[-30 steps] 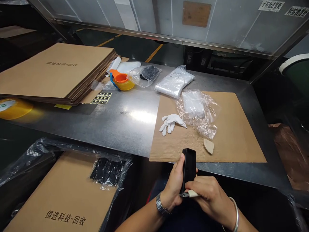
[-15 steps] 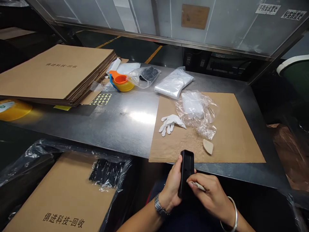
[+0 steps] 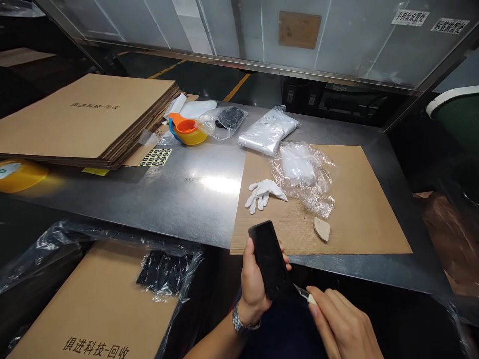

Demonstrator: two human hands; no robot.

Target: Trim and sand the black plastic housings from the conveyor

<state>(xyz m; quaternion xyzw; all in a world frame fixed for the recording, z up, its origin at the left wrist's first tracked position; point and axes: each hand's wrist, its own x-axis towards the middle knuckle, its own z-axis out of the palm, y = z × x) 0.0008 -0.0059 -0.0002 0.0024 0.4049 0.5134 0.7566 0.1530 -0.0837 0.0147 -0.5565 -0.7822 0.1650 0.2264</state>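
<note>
My left hand is wrapped around a black rectangular plastic case, which lies tilted across the palm with its broad face up. In my right hand, pinched between thumb and fingers, is a small craft knife with a pale handle. Its blade points at the lower right edge of the case and appears slightly apart from it. Beyond the hands, a beige wedge-shaped pad and a white glove rest on a cardboard sheet.
Clear plastic wrapping and a packet of bags lie behind the glove. Further left are a tape dispenser, a sticker sheet and stacked cardboard. A plastic-lined box stands below the metal table.
My left hand has turned the case from its edge to its broad face and moved it slightly left. My right hand has drawn the knife away, to the right and down, exposing the blade.
</note>
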